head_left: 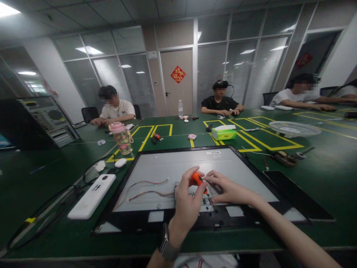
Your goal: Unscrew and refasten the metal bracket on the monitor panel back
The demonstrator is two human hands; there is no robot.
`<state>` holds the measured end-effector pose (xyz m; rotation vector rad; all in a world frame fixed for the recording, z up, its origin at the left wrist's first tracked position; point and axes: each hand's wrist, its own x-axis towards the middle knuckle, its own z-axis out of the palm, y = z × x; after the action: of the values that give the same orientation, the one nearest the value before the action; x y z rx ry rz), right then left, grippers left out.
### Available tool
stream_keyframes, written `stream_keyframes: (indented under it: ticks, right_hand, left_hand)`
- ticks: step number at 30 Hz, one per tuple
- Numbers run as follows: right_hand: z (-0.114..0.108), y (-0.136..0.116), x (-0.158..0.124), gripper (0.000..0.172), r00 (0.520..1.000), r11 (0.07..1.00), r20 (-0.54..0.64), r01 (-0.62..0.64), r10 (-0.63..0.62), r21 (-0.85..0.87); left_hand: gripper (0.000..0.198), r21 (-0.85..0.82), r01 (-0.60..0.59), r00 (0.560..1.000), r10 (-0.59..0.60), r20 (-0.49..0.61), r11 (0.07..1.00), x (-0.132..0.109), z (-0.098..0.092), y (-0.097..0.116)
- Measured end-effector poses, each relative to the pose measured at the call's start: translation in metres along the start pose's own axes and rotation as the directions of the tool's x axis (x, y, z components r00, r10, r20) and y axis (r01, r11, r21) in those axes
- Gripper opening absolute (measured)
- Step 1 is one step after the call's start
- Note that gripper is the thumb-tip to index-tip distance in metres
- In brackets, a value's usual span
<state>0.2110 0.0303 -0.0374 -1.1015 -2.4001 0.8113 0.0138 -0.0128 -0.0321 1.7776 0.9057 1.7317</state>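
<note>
My left hand, with a watch on its wrist, is closed around an orange and black screwdriver. The tool is tilted over a small circuit board and metal bracket near the front edge of a large flat display panel. My right hand rests just right of the screwdriver, fingers apart and their tips by the board; whether they touch it I cannot tell. Thin coloured wires run left from the bracket over the grey panel. My left hand hides most of the board and the tool's tip.
Left of the panel lie a white power bank-like block and black cables. A pink-lidded bottle stands behind them. Beyond the panel are a tissue pack and a white round grille. Several people sit across the green table.
</note>
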Motion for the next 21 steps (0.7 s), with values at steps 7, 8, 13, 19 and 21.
stream_keyframes:
  ticks: [7, 8, 13, 19, 21]
  right_hand:
    - [-0.001, -0.001, -0.001, 0.07, 1.0, 1.0, -0.007, 0.005, -0.005, -0.002]
    - [-0.001, 0.0, -0.002, 0.07, 1.0, 1.0, -0.009, 0.006, -0.006, -0.003]
    - [0.0, 0.0, -0.003, 0.07, 1.0, 1.0, -0.017, 0.009, -0.009, -0.016]
    - [-0.001, -0.016, -0.004, 0.025, 0.965, 0.98, -0.203, 0.186, -0.167, 0.074]
    - [0.002, -0.022, -0.004, 0.018, 0.947, 0.966, -0.232, 0.246, -0.221, 0.084]
  left_hand:
    - [0.032, 0.113, -0.079, 0.985, 0.095, -0.146, 0.99, -0.001, -0.005, 0.0]
    - [0.032, 0.137, -0.098, 0.983, 0.117, -0.142, 0.986, 0.0, -0.005, 0.001]
    - [0.031, 0.231, -0.187, 0.972, 0.214, -0.095, 0.955, 0.003, -0.005, 0.005]
    - [0.033, 0.256, -0.196, 0.957, 0.242, -0.16, 0.946, 0.002, -0.006, 0.004]
    - [0.033, 0.241, -0.16, 0.952, 0.214, -0.219, 0.957, 0.0, -0.006, 0.003]
